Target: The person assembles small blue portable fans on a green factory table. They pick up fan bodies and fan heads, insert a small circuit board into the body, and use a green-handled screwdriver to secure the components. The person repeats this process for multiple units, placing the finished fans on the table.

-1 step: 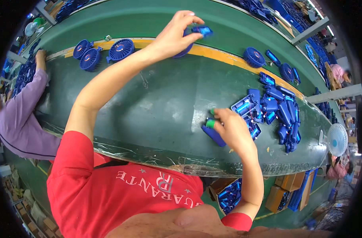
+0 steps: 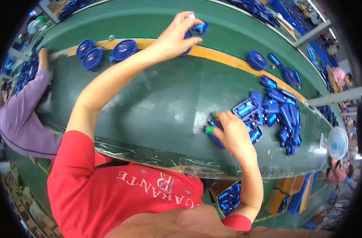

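Observation:
My left hand (image 2: 176, 36) reaches over the far edge of the bench, thumb and fingers apart. Just past its fingertips is a small blue casing with a shiny blue insert (image 2: 200, 27), slightly blurred; no firm grip on it shows. Partly hidden behind that hand is a round blue fan head (image 2: 187, 48). My right hand (image 2: 230, 133), with green wraps on thumb and a finger, is closed around a blue handle casing (image 2: 217, 139) low over the bench. To its right lies a pile of blue handle casings (image 2: 284, 111), several showing shiny blue cylinders inside.
Fan heads (image 2: 124, 49) sit along the yellow strip (image 2: 220, 56) at left, more fan heads (image 2: 256, 60) at right. Beyond runs a green belt (image 2: 149, 24). A purple-sleeved co-worker (image 2: 26, 115) is at left. A white fan (image 2: 337, 142) stands right; a carton of blue parts (image 2: 229, 198) sits below.
The small blue casing by my left fingertips has shifted slightly up and left. My right hand has sunk a little, its fingers closer over the handle casing. The whole view has shifted slightly.

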Tool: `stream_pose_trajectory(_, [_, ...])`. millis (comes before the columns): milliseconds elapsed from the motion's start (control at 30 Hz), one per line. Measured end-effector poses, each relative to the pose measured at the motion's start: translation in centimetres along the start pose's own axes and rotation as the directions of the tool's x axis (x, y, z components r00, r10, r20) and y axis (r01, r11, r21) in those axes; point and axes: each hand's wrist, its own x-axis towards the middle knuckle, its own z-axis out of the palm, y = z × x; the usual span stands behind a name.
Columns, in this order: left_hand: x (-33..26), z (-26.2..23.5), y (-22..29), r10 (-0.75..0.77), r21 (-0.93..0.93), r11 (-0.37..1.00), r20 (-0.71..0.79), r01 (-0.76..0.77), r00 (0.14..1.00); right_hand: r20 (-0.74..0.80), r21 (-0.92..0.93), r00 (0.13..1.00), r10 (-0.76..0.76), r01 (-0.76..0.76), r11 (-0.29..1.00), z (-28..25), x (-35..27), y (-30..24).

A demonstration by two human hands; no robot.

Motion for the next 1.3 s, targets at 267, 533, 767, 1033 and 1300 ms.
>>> stream_pose_trajectory(267, [-13.0,-8.4,-1.3,0.115,0.410,0.883,0.279,-0.227,0.953,-0.114,-0.057,0.989,-0.098,0.092,0.994,1.9,-0.3,-1.7])
stream_pose_trajectory(533, [-17.5,-12.5,-4.8,-0.114,0.542,0.836,0.321,-0.083,0.940,-0.341,-0.156,0.888,-0.309,0.271,0.950,3.5,3.5,-3.4])
stream_pose_trajectory(767, [-17.9,-13.1,-4.4,-0.217,0.426,0.902,0.289,0.078,0.932,-0.458,0.065,0.883,-0.100,0.145,0.987,2.1,3.4,-1.5])
stream_pose_trajectory(1033, [-16.2,-8.6,-1.3,-0.396,-0.256,0.833,0.344,0.490,0.852,-0.301,-0.111,0.943,-0.139,0.110,0.988,4.4,6.2,-4.1])
stream_pose_trajectory(1300, [-16.8,-5.1,-0.9,-0.412,-0.588,0.552,0.424,0.591,0.806,-0.427,0.017,0.870,-0.247,0.281,0.959,6.2,4.7,-2.4])
